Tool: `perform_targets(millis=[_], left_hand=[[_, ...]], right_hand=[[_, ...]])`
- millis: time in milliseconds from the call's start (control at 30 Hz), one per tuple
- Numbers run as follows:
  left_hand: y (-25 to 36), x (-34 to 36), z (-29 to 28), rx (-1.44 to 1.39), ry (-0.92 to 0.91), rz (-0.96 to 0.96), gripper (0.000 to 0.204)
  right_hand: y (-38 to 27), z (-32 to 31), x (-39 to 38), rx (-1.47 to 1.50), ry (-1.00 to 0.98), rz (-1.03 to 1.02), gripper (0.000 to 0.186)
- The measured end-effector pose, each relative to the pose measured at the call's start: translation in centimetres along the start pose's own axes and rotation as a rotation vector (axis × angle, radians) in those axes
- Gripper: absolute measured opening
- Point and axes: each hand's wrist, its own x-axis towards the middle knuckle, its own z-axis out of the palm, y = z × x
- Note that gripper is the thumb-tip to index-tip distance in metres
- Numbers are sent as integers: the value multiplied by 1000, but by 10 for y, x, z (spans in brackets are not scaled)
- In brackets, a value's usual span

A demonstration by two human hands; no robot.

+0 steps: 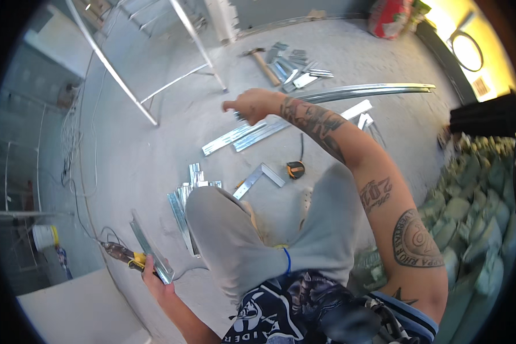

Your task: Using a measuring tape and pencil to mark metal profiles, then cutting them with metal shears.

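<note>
Head view, looking down at concrete floor (155,149).

Left hand (152,274), lower left of frame: clenched around a short galvanised metal channel offcut (150,247) together with yellow-handled tin snips (123,254). Offcut long axis running from upper left to lower right, angled up out of the fist; snips pointing left, blades toward frame edge.

Right hand (253,105), upper centre, arm stretched well forward: fingers loosely curled, index pointing left, nothing visibly held. Cannot tell whether fingertips touch anything beneath.

Directly under and just right of the right hand: long metal track pieces (252,132) lying flat on the floor, long axis lower left to upper right. Longer curved-looking stud (372,90) extending from behind the hand toward upper right. Right hand clearly the nearer one to these; left hand well apart, on the opposite side of the knee.

Also on floor: tape measure (295,169) near centre, L-shaped bracket piece (258,179) just left of it, bundle of short channel cuts (183,200) beside the left knee, hammer (262,64) and scattered offcuts (295,69) at top centre, stepladder legs (126,86) upper left, white bucket (44,236) at left edge.
</note>
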Motion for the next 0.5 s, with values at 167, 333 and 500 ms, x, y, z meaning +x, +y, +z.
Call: perform_targets(millis=[167, 333, 500], left_hand=[[-58, 37, -15, 111, 253, -78, 27], [-61, 28, -63, 78, 160, -473, 20], [-16, -26, -102, 382, 347, -586, 14]], right_hand=[[133, 108, 61, 85, -224, 210, 73], [190, 124, 87, 126, -407, 345, 100], [117, 116, 118, 409, 346, 500, 110]])
